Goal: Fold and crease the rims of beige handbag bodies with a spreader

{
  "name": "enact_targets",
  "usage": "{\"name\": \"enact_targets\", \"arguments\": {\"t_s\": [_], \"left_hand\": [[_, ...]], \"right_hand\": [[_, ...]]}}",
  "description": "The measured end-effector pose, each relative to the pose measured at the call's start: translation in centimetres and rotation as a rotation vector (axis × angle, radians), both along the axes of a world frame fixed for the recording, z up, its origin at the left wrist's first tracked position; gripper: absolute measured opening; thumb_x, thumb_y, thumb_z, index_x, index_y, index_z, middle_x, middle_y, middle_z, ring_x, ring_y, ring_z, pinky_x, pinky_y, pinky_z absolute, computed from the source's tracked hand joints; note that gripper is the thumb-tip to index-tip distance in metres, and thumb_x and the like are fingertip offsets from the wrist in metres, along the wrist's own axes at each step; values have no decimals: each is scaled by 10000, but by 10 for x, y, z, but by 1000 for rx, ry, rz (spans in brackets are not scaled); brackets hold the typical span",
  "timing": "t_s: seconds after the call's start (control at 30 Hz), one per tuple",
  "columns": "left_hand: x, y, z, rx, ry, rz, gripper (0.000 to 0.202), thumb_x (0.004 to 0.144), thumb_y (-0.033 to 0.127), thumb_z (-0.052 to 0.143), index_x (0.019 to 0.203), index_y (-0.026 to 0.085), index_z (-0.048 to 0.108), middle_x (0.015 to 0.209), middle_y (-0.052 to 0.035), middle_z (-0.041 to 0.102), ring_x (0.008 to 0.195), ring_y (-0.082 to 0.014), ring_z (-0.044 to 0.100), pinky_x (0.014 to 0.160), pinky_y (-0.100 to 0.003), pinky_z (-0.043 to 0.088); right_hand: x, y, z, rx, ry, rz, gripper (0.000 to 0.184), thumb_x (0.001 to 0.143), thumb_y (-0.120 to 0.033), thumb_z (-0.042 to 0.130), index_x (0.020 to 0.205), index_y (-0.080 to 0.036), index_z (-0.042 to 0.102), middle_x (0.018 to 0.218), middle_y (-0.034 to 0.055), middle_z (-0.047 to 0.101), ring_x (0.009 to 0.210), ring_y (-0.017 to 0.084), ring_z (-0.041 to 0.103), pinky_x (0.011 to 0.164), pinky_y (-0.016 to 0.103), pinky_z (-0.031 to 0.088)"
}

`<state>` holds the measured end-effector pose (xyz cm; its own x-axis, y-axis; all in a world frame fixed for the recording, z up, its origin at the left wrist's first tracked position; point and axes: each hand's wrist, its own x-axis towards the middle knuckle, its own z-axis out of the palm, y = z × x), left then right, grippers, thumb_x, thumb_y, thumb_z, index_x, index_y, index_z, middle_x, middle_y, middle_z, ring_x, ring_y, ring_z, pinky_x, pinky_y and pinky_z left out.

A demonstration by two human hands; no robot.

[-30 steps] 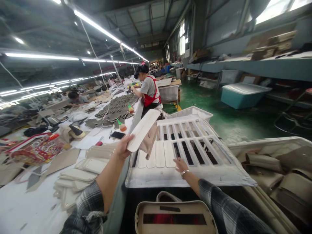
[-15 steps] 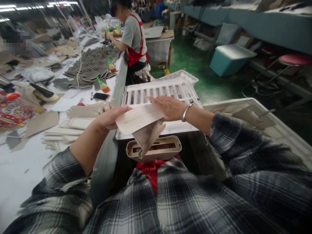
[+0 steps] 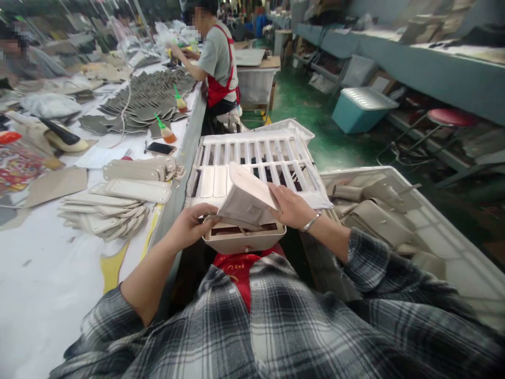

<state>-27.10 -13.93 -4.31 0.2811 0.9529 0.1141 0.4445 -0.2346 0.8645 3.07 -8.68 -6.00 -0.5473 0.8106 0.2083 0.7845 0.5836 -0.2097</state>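
A beige leather bag piece (image 3: 252, 192), folded with a raised flap and a small square mark on its front, is tilted above a beige box-shaped form (image 3: 244, 243). The form has rounded ends and dark slots in its top, and sits close to my body. My left hand (image 3: 193, 226) is closed at the lower left corner of the bag piece, just by the form's left end. On the right edge of the bag piece, my right hand (image 3: 292, 207), with a bracelet at the wrist, grips with fingers along the side. The lower part of the bag piece is partly hidden.
A white slatted crate (image 3: 256, 145) stands ahead. Stacked beige panels (image 3: 106, 210), a phone (image 3: 160, 148) and glue bottles (image 3: 168, 135) lie on the left table. At right, a white bin (image 3: 453, 242) holds beige pieces. A co-worker (image 3: 219, 58) sits farther along.
Both hands have come lower and nearer the box-shaped form. The bag piece has turned from lying flat, with a hanging part beneath, to standing tilted with its front visible.
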Motion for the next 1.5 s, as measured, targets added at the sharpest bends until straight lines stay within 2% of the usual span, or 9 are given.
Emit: {"name": "enact_targets", "arguments": {"t_s": [0.2, 0.33, 0.47, 0.67, 0.87, 1.07, 1.23, 1.37, 1.5], "left_hand": [[-8, 7, -35, 34, 98, 21, 169, 620, 248, 743, 787, 228, 726, 1104, -98, 650, 1080, -272, 552, 1029, -423, 355], [-29, 6, -45, -7, -35, 238, 316, 717, 280, 648, 1025, 212, 669, 1208, -84, 605, 1166, -244, 517, 1056, -409, 333], [-32, -6, -51, -114, -266, 445, 359, 764, 308, 597, 1097, 172, 612, 1174, -87, 620, 1135, -217, 544, 1041, -368, 355], [-11, -20, -72, -253, -472, 525, 417, 779, 365, 598, 1145, 171, 559, 1194, -100, 609, 1122, -208, 555, 978, -331, 414], [1, -12, -92, -207, -180, 527, 453, 715, 241, 651, 1152, 158, 568, 1182, -99, 614, 1110, -227, 559, 1013, -349, 385], [-11, -4, -91, -145, 168, 406, 615, 702, 146, 596, 1297, 110, 442, 1264, -161, 548, 1182, -275, 506, 1038, -404, 359], [6, -7, -68, 177, 543, 340, 494, 737, 114, 548, 1228, 156, 503, 1266, -156, 528, 1206, -314, 442, 1037, -477, 318], [47, -17, -62, 269, 556, -57, 249, 844, 262, 508, 1071, 184, 573, 1093, -119, 602, 1047, -252, 540, 942, -382, 423], [64, -24, -68, 249, 714, -296, 542, 810, 510, 549, 1204, 141, 502, 1118, -154, 586, 1002, -282, 545, 865, -398, 468]], "right_hand": [[2, -11, 3, 112, -260, -35, 800, 756, -524, 560, 1360, -52, 332, 1054, 167, 526, 952, 296, 450, 846, 397, 309], [-16, -11, -5, 193, -296, 45, 890, 738, -697, 484, 1340, -48, 389, 998, 162, 527, 906, 293, 439, 827, 402, 275], [-40, -7, -20, 210, -305, 142, 974, 716, -775, 433, 1350, -37, 391, 1027, 172, 527, 907, 293, 431, 785, 389, 274], [-41, -2, -36, 218, -304, 214, 767, 864, -653, 320, 1321, -51, 447, 970, 158, 555, 848, 257, 455, 737, 357, 282], [-35, -3, -38, 204, -328, 290, 585, 931, -526, 301, 1280, -102, 501, 889, 137, 582, 777, 226, 487, 675, 333, 292], [-52, -7, -33, 106, -418, 353, 591, 938, -523, 274, 1309, -99, 454, 964, 147, 595, 783, 228, 552, 639, 318, 338], [-70, -5, -33, -63, -467, 282, 623, 921, -536, 316, 1440, -197, 264, 1028, 139, 610, 763, 240, 610, 611, 320, 388], [-70, -7, -32, -155, -441, 228, 657, 910, -519, 360, 1465, -204, 202, 1078, 149, 615, 847, 269, 633, 659, 341, 437], [-57, 4, -20, -343, -365, 168, 717, 884, -486, 439, 1467, -149, 191, 1084, 171, 637, 936, 304, 631, 767, 396, 468]]}}
